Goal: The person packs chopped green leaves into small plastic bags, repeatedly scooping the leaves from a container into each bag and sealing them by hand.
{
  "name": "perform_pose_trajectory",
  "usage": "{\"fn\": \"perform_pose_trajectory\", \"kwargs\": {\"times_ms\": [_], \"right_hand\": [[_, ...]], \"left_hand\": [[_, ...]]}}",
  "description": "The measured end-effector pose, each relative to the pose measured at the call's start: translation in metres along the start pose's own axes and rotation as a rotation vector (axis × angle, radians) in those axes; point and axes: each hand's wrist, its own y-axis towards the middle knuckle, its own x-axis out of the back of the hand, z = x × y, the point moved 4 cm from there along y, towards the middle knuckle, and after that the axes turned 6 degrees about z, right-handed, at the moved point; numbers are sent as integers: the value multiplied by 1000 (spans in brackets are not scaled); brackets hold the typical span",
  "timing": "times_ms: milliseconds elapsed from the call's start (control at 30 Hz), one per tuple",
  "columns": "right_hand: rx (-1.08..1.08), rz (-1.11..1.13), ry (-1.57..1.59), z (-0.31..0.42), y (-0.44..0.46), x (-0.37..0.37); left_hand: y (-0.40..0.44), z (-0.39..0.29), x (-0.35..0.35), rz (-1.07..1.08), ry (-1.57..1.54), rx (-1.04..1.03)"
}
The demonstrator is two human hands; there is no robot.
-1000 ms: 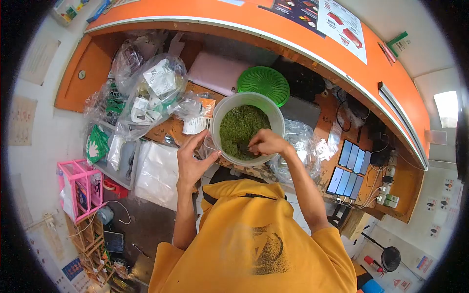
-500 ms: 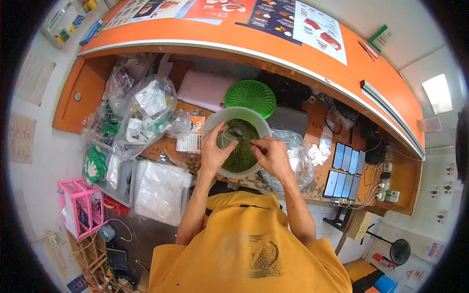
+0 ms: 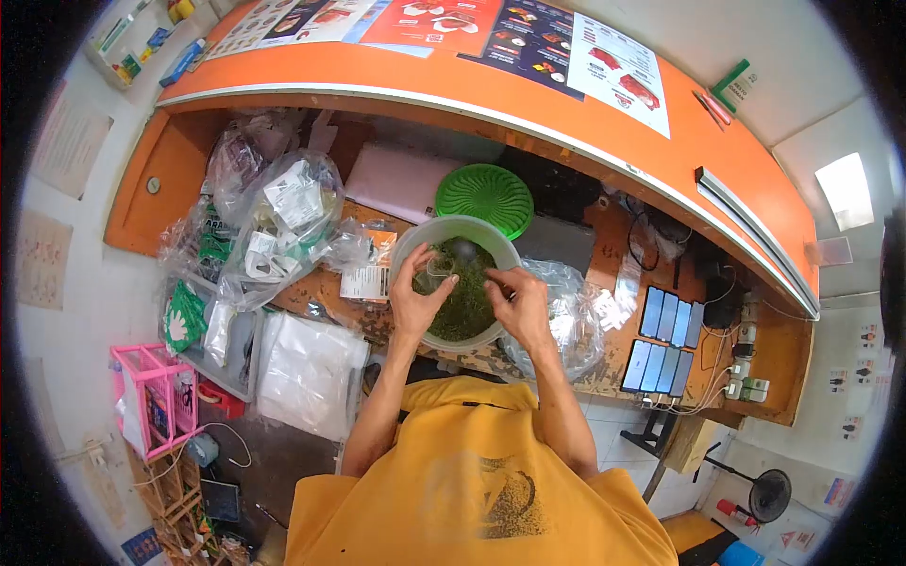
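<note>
A round translucent tub [image 3: 455, 224] holds chopped dried green herbs [image 3: 462, 316]. A dark spoon [image 3: 463, 249] lies at the far side of the herbs, its bowl blurred. My left hand [image 3: 418, 297] is over the tub's left side, thumb and fingers closed on a small clear plastic bag [image 3: 436, 272]. My right hand [image 3: 522, 307] hangs over the right rim, its thumb and fingertips pinched together. Whatever sits in that pinch is too small to make out. Behind the tub rests a green ribbed lid [image 3: 484, 200].
Bulging clear bags [image 3: 288, 212] crowd the left of the counter. Crumpled plastic [image 3: 566, 316] lies right of the tub, then several phones [image 3: 656, 368] with cables. A stack of flat clear bags [image 3: 311, 373] fills a tray at front left. The orange shelf [image 3: 425, 71] overhangs behind.
The view has shifted slightly. Both hands stay over the tub, with small finger movements; the spoon in the herbs looks a little shifted and blurred.
</note>
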Motion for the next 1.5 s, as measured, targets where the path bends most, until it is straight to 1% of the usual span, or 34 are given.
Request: {"fn": "perform_pose_trajectory", "kwargs": {"times_ms": [33,67,133,167,267,367,467,533,567,600,667,700,767,867,900,967,1067,1167,1200,1267,1400,1500], "right_hand": [[-5,-27,-16,-6,3,-2],[26,0,-107,-9,5,-6],[85,46,-288,2,9,-7],[120,5,-193,9,10,-8],[326,-45,-149,67,14,-11],[385,74,-251,50,23,-43],[389,-2,-245,66,25,-21],[353,87,-156,58,21,-18],[330,128,-111,55,19,-17],[329,130,-58,59,16,-13],[332,133,49,72,12,-2],[328,103,82,73,10,1],[314,34,148,73,6,9],[272,-12,178,74,-1,20],[220,6,215,70,-3,21],[118,38,292,62,-6,24],[103,6,344,58,-10,27],[100,-30,280,45,-18,33],[84,-53,314,44,-21,38],[49,-98,377,45,-28,48],[15,-141,381,27,-44,59],[20,-199,385,7,-65,72]], "left_hand": [[-1,2,0,-16,-38,12],[-2,5,1,-33,-75,23],[-6,0,3,-62,-43,-5],[-7,-3,3,-72,-29,-20],[-10,-2,-2,-72,92,-108],[-9,-5,-11,-96,152,-199],[-5,-26,-6,-148,200,-169],[-2,-37,2,-70,-27,-154],[-1,-34,3,19,-161,-108],[-1,-30,5,100,-291,-51],[-3,-16,5,347,-589,140],[-2,-19,6,297,-605,123],[-2,-24,5,268,-617,156],[-4,-42,0,225,-682,182],[-5,-48,-3,209,-711,187],[-6,-54,-8,219,-701,200],[-11,-59,-22,259,-683,219],[-16,-64,-34,299,-673,216],[-16,-66,-38,311,-672,211],[-17,-71,-46,341,-639,197],[-18,-84,-60,431,-526,165],[-25,-95,-75,402,-490,146]]}}
